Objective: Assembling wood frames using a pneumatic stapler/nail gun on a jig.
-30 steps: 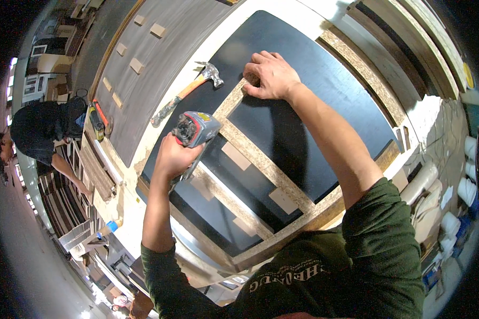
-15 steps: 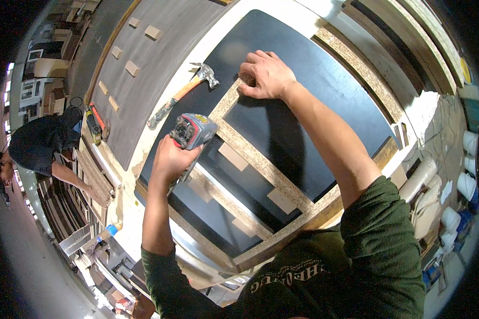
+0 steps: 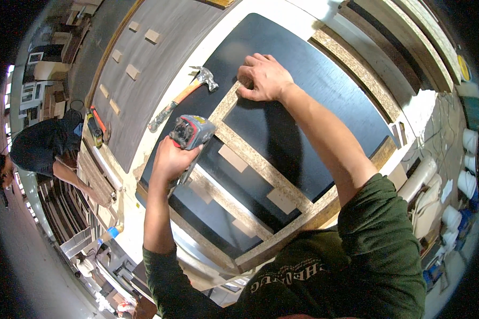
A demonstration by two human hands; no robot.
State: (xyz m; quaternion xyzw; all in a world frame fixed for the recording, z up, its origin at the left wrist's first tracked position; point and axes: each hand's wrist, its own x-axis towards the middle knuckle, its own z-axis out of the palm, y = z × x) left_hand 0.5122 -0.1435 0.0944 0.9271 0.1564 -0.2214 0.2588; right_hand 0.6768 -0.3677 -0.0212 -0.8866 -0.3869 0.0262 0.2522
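Note:
My left hand (image 3: 174, 164) is wrapped round the handle of a grey and red nail gun (image 3: 199, 129), whose body stands over the left end of a chipboard strip. The gun's nose is hidden beneath it. Fingers curled, my right hand (image 3: 266, 78) grips the far end of a short chipboard strip (image 3: 226, 106), which meets a longer chipboard strip (image 3: 258, 160) at its near end. These strips lie on a large black panel (image 3: 324, 90). A hammer (image 3: 183, 95) with a worn orange-and-dark handle rests at the panel's left edge, beyond the nail gun.
Small wooden blocks (image 3: 233, 158) sit against the frame strips. To the left lies a grey panel (image 3: 159, 53) with several blocks on it. A co-worker (image 3: 37, 141) bends over stacked boards at far left. Long boards (image 3: 394, 42) are at back right; white buckets (image 3: 467, 183) stand at far right.
Both hands keep their grips, and the nail gun stays nearly in the same place. The whole view has shifted slightly.

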